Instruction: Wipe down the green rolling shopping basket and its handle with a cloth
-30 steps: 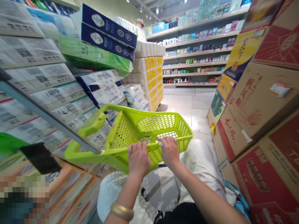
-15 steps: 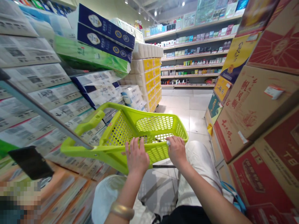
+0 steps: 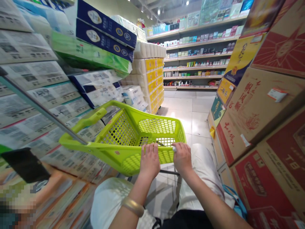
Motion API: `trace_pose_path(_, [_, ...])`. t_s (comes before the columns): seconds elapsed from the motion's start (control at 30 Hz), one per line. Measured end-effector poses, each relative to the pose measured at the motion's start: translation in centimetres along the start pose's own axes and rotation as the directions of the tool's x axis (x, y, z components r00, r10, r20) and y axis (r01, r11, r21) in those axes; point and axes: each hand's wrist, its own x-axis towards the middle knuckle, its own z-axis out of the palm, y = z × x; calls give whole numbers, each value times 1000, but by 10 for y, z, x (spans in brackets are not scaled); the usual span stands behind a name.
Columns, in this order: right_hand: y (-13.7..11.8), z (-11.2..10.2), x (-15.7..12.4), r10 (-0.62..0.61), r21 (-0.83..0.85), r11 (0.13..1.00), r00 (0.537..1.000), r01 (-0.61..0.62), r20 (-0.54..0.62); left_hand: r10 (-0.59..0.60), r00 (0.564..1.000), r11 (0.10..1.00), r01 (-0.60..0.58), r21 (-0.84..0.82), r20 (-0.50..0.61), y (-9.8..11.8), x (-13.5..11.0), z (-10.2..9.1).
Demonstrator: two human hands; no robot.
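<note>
A lime-green plastic shopping cart with perforated walls stands crosswise in front of my knees. My left hand hooks its fingers over the cart's near rim, the thumb hidden. To the right, near the cart's corner, my right hand is curled round the same rim. Something small and white shows at that hand's index finger; I cannot tell what it is. The cart's floor shows through the grid with no goods visible in it. A gold bangle circles my left wrist.
Stacked tissue packs rise close on the left, with a grey metal pole and a dark phone-like slab in front. Cardboard boxes line the right. Tiled floor leads to stocked shelves at the back.
My left hand has slid right along the rim, closer to my right hand. The cart has shifted slightly left in the view.
</note>
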Motion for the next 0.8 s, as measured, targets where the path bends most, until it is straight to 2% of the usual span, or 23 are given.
trace_pose_path(0.13, [-48, 16, 8, -101, 49, 994, 994, 98, 49, 3, 1000, 1000, -3, 7, -24, -2, -3, 0])
trace_pose_path(0.2, [-58, 17, 10, -137, 57, 990, 988, 133, 74, 5, 999, 1000, -5, 4, -33, -6, -5, 1])
trace_pose_path(0.27, [-52, 12, 7, -164, 68, 985, 983, 159, 88, 5, 999, 1000, -4, 10, -36, -9, -8, 1])
trace_pose_path(0.33, [-36, 3, -1, -173, 83, 983, 981, 166, 85, -1, 999, 1000, 2, 23, -33, -10, -10, 1])
trace_pose_path(0.47, [-8, -10, -17, -117, 82, 990, 992, 112, 51, -17, 1000, 999, 18, 32, -18, -7, -13, -1])
trace_pose_path(0.53, [-11, -9, -19, -81, 67, 995, 996, 79, 34, -19, 1000, 999, 19, 27, -16, -5, -13, -1])
trace_pose_path(0.6, [-24, -3, -15, -73, 57, 996, 996, 71, 46, -19, 1000, 1000, 19, 21, -17, -5, -13, -1])
trace_pose_path(0.7, [-48, 7, -3, -124, 46, 992, 988, 120, 94, -6, 1000, 1000, 6, 8, -16, -7, -14, -1])
trace_pose_path(0.8, [-54, 7, 2, -175, 55, 984, 978, 170, 117, 5, 1000, 1000, -5, -2, -24, -12, -15, 1])
